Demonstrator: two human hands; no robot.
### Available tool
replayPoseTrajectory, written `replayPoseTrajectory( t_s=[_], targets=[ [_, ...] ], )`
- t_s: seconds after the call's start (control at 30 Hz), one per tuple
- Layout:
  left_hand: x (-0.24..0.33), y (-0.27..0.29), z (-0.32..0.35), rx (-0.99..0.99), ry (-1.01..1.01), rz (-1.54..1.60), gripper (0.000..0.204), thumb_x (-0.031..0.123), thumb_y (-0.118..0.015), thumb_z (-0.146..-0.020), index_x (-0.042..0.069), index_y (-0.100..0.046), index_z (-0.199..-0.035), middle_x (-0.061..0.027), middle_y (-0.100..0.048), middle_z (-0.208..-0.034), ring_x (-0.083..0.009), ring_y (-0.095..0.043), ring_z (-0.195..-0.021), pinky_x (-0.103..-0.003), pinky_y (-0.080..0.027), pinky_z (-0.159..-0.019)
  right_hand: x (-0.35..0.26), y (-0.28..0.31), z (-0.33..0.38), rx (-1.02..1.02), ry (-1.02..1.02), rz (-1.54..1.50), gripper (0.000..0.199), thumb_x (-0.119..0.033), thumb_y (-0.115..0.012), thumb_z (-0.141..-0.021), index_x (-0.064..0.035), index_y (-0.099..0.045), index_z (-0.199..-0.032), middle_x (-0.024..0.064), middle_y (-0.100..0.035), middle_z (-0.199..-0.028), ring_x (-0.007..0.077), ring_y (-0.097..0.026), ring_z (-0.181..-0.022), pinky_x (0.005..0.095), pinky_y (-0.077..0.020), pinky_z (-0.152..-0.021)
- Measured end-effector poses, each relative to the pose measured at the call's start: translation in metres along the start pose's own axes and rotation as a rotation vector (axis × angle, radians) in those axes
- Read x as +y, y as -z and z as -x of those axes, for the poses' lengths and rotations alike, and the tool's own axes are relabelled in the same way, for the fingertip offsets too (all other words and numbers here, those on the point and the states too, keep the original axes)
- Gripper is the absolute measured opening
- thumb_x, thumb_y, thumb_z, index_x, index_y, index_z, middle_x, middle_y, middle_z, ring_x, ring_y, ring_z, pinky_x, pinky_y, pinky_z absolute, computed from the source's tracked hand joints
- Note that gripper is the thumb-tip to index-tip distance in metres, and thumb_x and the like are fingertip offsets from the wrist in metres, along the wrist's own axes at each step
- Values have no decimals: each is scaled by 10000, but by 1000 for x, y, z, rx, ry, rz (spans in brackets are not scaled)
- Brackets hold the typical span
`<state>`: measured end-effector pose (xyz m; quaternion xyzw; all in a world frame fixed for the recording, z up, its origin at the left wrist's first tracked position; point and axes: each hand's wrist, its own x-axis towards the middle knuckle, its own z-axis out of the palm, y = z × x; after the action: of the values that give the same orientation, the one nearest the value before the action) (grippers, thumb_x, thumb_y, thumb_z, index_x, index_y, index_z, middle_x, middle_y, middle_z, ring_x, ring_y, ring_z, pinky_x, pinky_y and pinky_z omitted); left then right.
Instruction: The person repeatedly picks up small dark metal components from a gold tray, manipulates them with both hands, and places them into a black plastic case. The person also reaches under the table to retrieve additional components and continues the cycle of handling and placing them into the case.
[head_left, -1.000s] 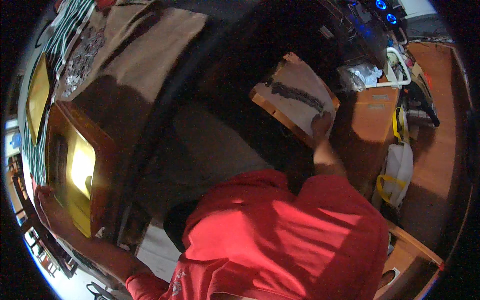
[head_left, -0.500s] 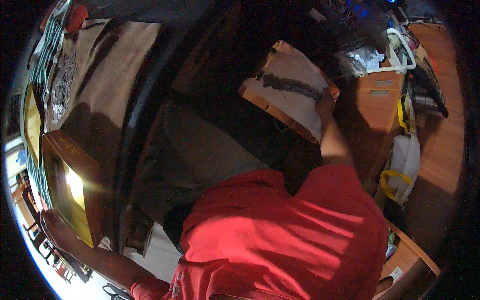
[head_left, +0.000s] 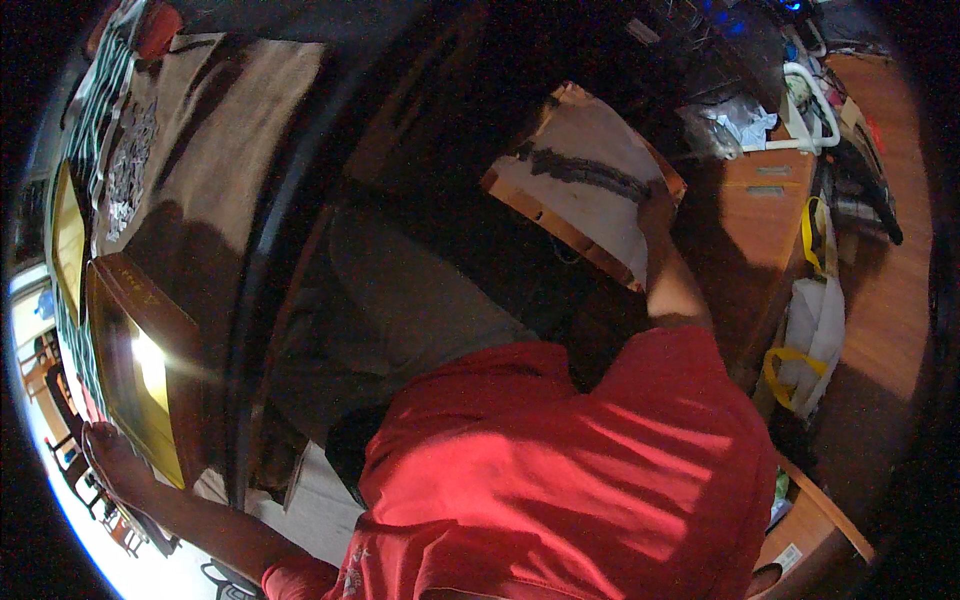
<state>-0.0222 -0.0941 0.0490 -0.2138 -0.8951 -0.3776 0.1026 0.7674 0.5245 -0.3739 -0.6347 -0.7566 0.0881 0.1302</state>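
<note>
In the dim middle of the view, my right hand (head_left: 657,225) is closed on the right edge of a flat, box-like thing (head_left: 590,205). It has a pale, stained face crossed by a dark band, and worn orange-brown edges. It is held tilted above the dark area ahead of me. At the far left, my left hand (head_left: 112,462) lies by the lower edge of a brown box (head_left: 145,300), whose yellowish side reflects a bright glare. Its fingers look stretched out, with no held thing visible, though shadow blurs them.
A brown cloth-covered surface (head_left: 240,110) extends at the left, beside striped fabric (head_left: 85,130). On the right stand a wooden drawer unit (head_left: 765,215), a white bag with yellow handles (head_left: 812,320) and clear plastic wrapping (head_left: 735,125). An open drawer (head_left: 825,510) juts out at lower right.
The view has shifted slightly, so things at the right sit a little farther right. Both hands keep nearly the same places, and the right still holds the flat, box-like thing.
</note>
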Motion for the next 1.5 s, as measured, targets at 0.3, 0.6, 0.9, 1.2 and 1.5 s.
replayPoseTrajectory(
  t_s=[0.3, 0.6, 0.9, 1.2, 1.5],
  targets=[
    [5, 1, 3, 19, -60, -148, 349, 275, -571, -1048, 6, -619, -1264, -83, -650, -1070, -191, -606, -1028, -334, -465, -977, -5, 2, 0, -5, -27, 85, 230, -147, -624, -902, -28, -706, -1081, 189, -695, -1135, 412, -658, -1060, 492, -529, -914],
    [4, -1, 10, 49, -66, -98, 299, 262, -561, -1060, 11, -632, -1205, -56, -644, -1001, -173, -608, -965, -320, -478, -924, -6, -6, -1, -6, -120, 190, 228, -152, -625, -916, -21, -711, -1083, 197, -704, -1115, 415, -670, -1039, 494, -529, -921],
    [-11, 10, 10, -83, -208, -111, 309, 195, -573, -1040, -21, -628, -1254, -107, -668, -1075, -189, -637, -993, -315, -526, -913, -24, 13, -4, 25, -148, -297, 337, -184, -536, -945, -40, -679, -1215, 165, -705, -1225, 376, -678, -1095, 467, -524, -937],
    [0, 8, 19, 68, 110, -185, 326, 29, -558, -1001, -28, -628, -1315, -174, -682, -1227, -260, -668, -1072, -381, -560, -963, -27, 16, -7, -108, -121, 85, 296, -114, -509, -938, -24, -653, -1180, 242, -675, -1194, 425, -643, -1135, 489, -501, -956],
    [-47, 29, 16, -95, -149, -172, 361, -11, -547, -1002, -2, -609, -1357, -175, -647, -1290, -254, -647, -1108, -360, -538, -1008, -28, 19, 2, -25, -3, 64, 261, -91, -520, -926, -8, -646, -1139, 235, -672, -1146, 447, -643, -1086, 518, -507, -912]
  ],
)
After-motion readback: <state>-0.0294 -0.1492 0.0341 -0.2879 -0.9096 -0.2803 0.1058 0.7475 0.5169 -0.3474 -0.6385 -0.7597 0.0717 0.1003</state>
